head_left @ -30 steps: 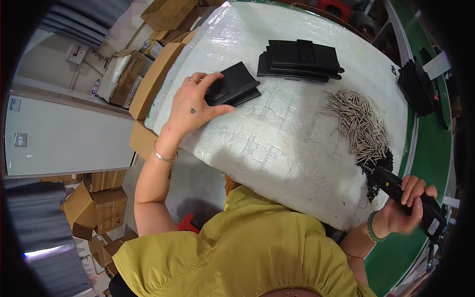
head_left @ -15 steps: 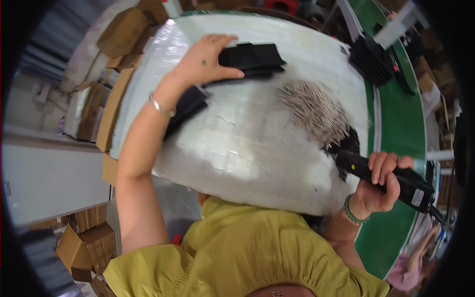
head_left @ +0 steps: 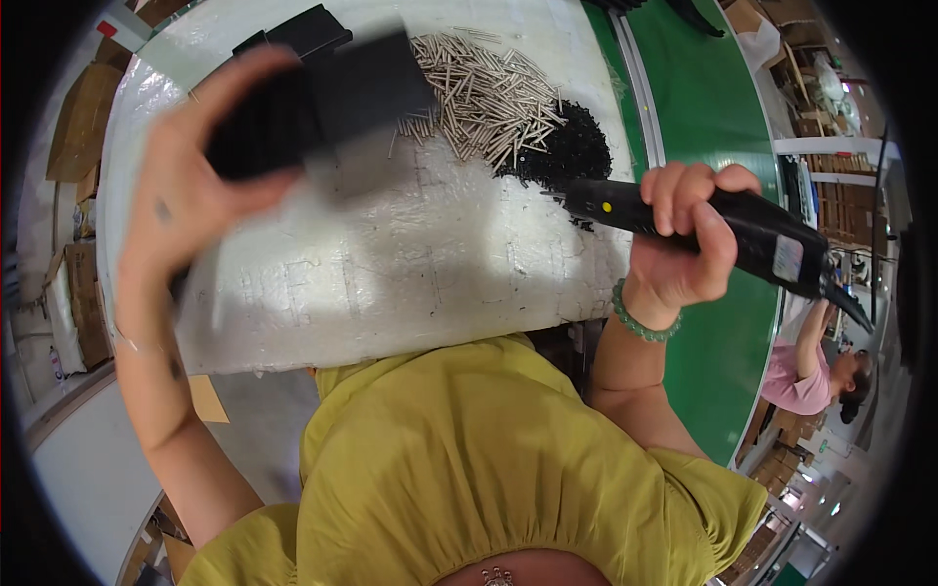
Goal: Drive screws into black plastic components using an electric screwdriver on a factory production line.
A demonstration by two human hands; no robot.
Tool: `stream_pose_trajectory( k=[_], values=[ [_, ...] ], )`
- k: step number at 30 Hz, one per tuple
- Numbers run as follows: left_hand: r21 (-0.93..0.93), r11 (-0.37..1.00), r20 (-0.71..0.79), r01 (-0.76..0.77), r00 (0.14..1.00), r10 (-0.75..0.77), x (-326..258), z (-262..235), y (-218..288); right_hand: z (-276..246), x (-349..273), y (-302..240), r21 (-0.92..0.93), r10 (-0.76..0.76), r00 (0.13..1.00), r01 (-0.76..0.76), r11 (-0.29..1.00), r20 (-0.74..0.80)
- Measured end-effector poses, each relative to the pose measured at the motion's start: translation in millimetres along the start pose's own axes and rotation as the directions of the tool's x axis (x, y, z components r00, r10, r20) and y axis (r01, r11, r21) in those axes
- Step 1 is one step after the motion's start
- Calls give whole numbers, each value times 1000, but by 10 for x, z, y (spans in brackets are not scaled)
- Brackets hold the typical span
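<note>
My left hand [head_left: 171,200], smeared by motion, is wrapped round a black block-like part [head_left: 366,93] and holds it above the table. More black parts [head_left: 308,37] lie behind it at the far left. My right hand [head_left: 684,234] grips a black electric screwdriver [head_left: 757,234], its cord end toward the right. The tool's tip points left, beside a heap of small black screws [head_left: 581,146]. Next to the screws is a larger pile of thin silver metal pins [head_left: 484,93]. The lifted part is too blurred to show its details.
The table top [head_left: 391,283] is covered with shiny wrinkled film. A green conveyor belt [head_left: 708,107] runs along its right side. A person in pink [head_left: 801,376] is farther off at the right. Cardboard boxes [head_left: 86,117] stand at the left.
My left hand has lifted a black part off the stack and brought it nearer. The view has shifted, and the screwdriver stays in my right hand near the screws.
</note>
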State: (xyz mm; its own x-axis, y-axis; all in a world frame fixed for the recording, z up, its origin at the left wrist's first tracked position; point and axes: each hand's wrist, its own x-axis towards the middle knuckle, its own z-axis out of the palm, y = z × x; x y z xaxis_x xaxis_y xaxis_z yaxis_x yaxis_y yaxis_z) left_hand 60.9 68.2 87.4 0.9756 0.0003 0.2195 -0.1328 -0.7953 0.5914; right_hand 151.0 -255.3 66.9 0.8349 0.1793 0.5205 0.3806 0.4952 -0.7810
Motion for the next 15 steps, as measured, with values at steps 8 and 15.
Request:
stream_pose_trajectory(
  k=[8,15],
  values=[
    [81,995,250,-53,968,32,-628,732,511,9,24,215,51,63,997,-61,997,-37],
    [-58,944,-22,-324,946,324,-33,904,377,71,52,139,82,38,999,-37,996,-14]
  ],
)
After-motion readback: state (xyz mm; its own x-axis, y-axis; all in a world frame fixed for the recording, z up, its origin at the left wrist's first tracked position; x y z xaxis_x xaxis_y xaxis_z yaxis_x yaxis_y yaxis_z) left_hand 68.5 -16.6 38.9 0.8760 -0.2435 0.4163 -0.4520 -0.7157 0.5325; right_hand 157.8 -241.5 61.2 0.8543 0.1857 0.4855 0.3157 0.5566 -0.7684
